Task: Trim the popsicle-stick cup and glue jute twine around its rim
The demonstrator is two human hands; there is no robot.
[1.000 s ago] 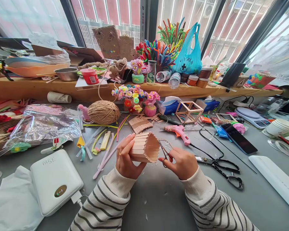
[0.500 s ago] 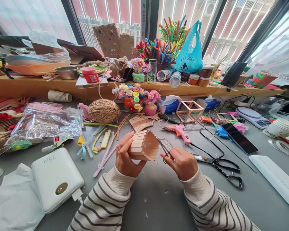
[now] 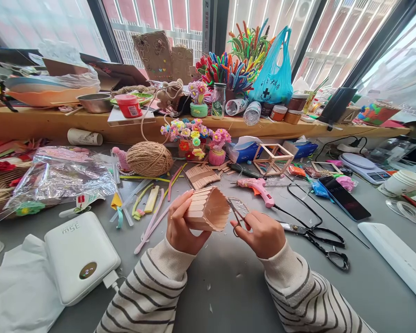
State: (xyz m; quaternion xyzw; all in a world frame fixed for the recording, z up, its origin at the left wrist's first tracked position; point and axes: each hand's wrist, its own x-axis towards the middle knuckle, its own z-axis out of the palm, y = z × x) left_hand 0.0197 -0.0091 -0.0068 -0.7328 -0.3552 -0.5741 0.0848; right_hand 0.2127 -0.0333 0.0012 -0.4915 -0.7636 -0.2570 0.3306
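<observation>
Craft-stick cup [image 3: 208,209], a small tub of pale wooden sticks set side by side, is held on its side above the grey table [image 3: 229,286] in the head view, with its open mouth turned to the right. The left hand [image 3: 182,226] grasps it around the closed end, fingers curled over the sticks. The right hand [image 3: 261,233] is clenched on small scissors [image 3: 236,213], whose blades meet the cup's rim. A pink glue gun [image 3: 258,188] lies just behind, black scissors [image 3: 319,240] lie to the right, and a ball of twine [image 3: 149,158] sits farther back on the left.
</observation>
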